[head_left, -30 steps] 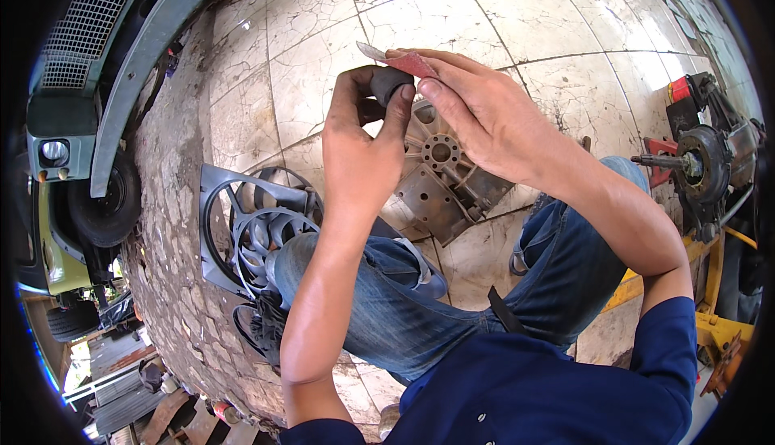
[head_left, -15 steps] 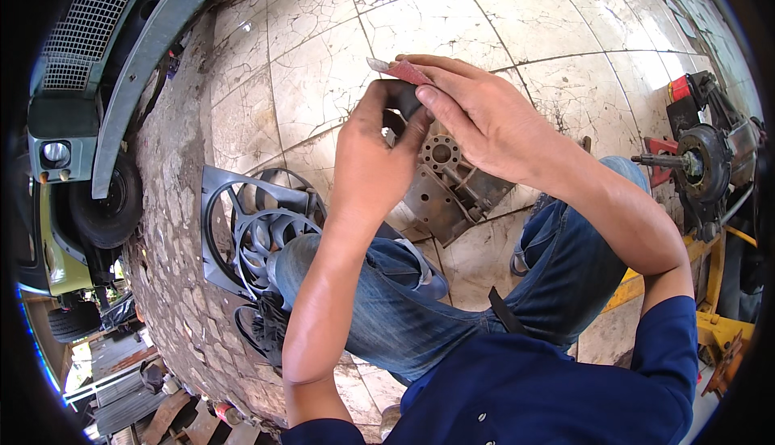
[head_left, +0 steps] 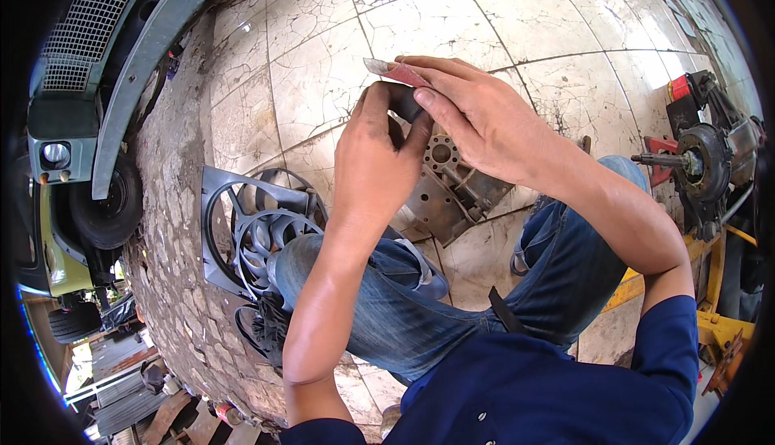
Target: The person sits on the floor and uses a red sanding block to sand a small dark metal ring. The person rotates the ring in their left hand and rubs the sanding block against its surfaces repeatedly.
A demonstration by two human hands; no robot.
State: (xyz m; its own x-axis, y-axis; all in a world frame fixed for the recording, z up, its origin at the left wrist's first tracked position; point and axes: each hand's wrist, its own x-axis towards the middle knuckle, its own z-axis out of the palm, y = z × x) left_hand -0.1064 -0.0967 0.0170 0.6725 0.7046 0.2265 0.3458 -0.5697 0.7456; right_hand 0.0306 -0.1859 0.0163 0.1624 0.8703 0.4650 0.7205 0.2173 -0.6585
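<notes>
Held up in front of me, my left hand (head_left: 378, 142) is closed around a small dark curved part (head_left: 405, 104), most of it covered by my fingers. My right hand (head_left: 484, 118) grips a folded strip of reddish sandpaper (head_left: 405, 75), whose pale back shows at its far left end. The strip lies close over the top of the dark part; whether they touch I cannot tell. Below my hands, on the floor between my feet, sits a greasy metal assembly (head_left: 444, 195) with a round flange full of holes.
A black fan shroud (head_left: 214, 235) lies on the floor at my left, by my knee. Farther left stands a vehicle with a grey bumper (head_left: 133, 73) and a tyre (head_left: 109, 203). At right are a hub assembly (head_left: 702, 162) and a yellow metal frame (head_left: 714, 328). Cracked tiles (head_left: 323, 65) cover the floor.
My left hand has turned slightly, and the gap inside its grip looks different. The sandpaper has tilted and shifted a little to the left with my right hand.
</notes>
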